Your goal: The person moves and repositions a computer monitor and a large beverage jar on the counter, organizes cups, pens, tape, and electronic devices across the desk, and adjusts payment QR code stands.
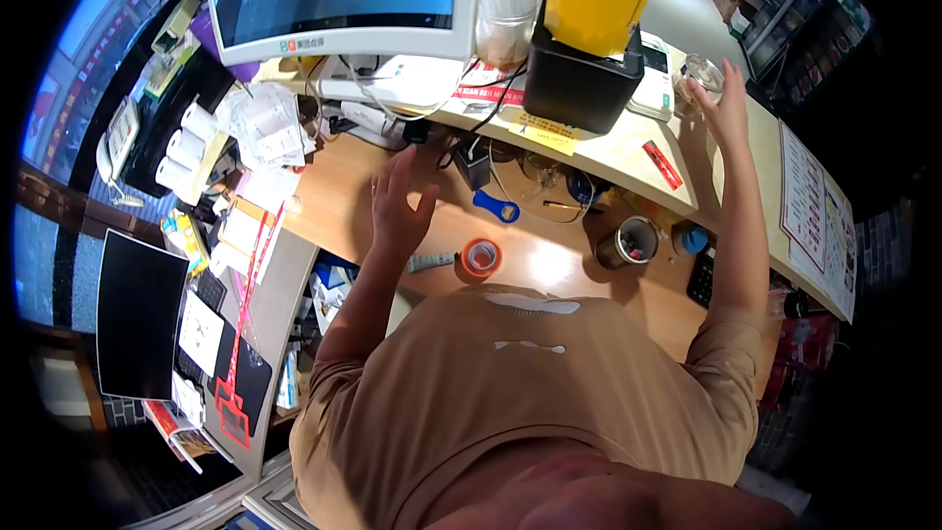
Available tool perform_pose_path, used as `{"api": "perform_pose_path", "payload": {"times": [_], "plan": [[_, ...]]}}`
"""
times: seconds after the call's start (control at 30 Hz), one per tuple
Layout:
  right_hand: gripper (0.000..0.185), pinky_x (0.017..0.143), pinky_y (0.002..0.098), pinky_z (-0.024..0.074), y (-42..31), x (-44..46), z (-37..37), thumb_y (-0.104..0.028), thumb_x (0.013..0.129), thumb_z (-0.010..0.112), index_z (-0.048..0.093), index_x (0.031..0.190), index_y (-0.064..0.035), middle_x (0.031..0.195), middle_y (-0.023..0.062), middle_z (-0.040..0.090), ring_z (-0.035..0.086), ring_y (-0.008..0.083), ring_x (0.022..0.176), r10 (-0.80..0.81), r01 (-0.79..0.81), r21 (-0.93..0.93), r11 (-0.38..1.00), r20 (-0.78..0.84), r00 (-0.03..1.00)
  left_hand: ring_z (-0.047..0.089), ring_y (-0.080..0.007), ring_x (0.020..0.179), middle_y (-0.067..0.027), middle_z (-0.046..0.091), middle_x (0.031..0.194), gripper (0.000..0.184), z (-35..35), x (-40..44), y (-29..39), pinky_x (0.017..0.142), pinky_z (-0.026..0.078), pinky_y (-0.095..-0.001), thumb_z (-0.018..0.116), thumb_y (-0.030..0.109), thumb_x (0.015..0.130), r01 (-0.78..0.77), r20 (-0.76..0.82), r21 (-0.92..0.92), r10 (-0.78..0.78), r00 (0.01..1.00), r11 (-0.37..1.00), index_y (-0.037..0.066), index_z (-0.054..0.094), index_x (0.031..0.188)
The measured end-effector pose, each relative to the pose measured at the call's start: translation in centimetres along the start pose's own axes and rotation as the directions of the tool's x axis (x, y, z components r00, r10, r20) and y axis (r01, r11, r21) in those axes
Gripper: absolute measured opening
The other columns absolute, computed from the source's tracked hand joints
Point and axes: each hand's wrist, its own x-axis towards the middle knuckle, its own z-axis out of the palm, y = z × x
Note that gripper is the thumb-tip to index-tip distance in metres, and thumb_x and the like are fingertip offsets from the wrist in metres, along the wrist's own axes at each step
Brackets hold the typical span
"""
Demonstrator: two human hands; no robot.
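My left hand (400,208) hovers over the wooden desk (339,191), fingers apart, with nothing in it. Right of it lie a blue bottle opener (497,206) and an orange tape roll (481,257). My right hand (722,103) is raised at the raised counter's right part, its thumb and fingers spread beside a clear glass jar (701,77). Whether the thumb touches the jar I cannot tell. A white device (652,83) stands just left of the jar, and a red object (662,165) lies on the counter nearer to me.
A monitor (339,0) stands at the back left. Right of it is a black box (581,79) under a yellow pen holder (598,8). A metal cup (633,240) sits on the desk's right. Papers (265,123) and a dark screen (142,314) are on the left.
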Motion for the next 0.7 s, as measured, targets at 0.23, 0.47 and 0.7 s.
{"api": "perform_pose_path", "payload": {"times": [0.23, 0.47, 0.7], "plan": [[0.052, 0.103, 0.0389, 0.0310, -2.2, -7.2, -3.4, -0.031, 0.083, 0.064, 0.049, 0.124, -0.0035, 0.133, 0.0222, 0.042, 0.038, 0.0337, 0.126, 0.010, 0.014, 0.174, 0.985, -0.135, 0.991, 0.047, -0.0352, 0.112, -0.0162, 0.050, 0.123, 0.053, -0.2, -7.2, -1.9, 0.095, 0.039, -0.0424, 0.069, 0.011, 0.073, 0.161, 0.195, -0.037, -0.151, 0.969, 0.986, 0.006, 0.050, 0.122], [0.050, 0.094, 0.0347, 0.0395, 3.4, -9.1, -0.2, -0.032, 0.086, 0.061, 0.050, 0.123, -0.0004, 0.125, 0.0183, 0.051, 0.049, 0.0281, 0.113, 0.521, -0.438, 0.535, 0.722, -0.003, 0.854, 0.047, -0.0359, 0.112, -0.0174, 0.050, 0.122, 0.050, 0.6, -5.5, -1.7, 0.094, 0.039, -0.0425, 0.067, 0.009, 0.074, 0.121, 0.196, -0.146, -0.091, 0.976, 0.982, 0.006, 0.050, 0.121], [0.048, 0.092, 0.0350, 0.0409, 2.5, -9.3, -0.6, -0.032, 0.086, 0.060, 0.053, 0.120, 0.0007, 0.117, 0.0178, 0.056, 0.052, 0.0281, 0.109, 0.512, -0.427, 0.479, 0.767, -0.056, 0.857, 0.057, -0.0273, 0.099, -0.0172, 0.051, 0.119, 0.045, 2.5, 3.5, 0.0, 0.083, 0.048, -0.0340, 0.061, 0.003, 0.079, -0.172, -0.013, -0.387, 0.181, 0.983, 0.906, 0.002, 0.047, 0.122]]}}
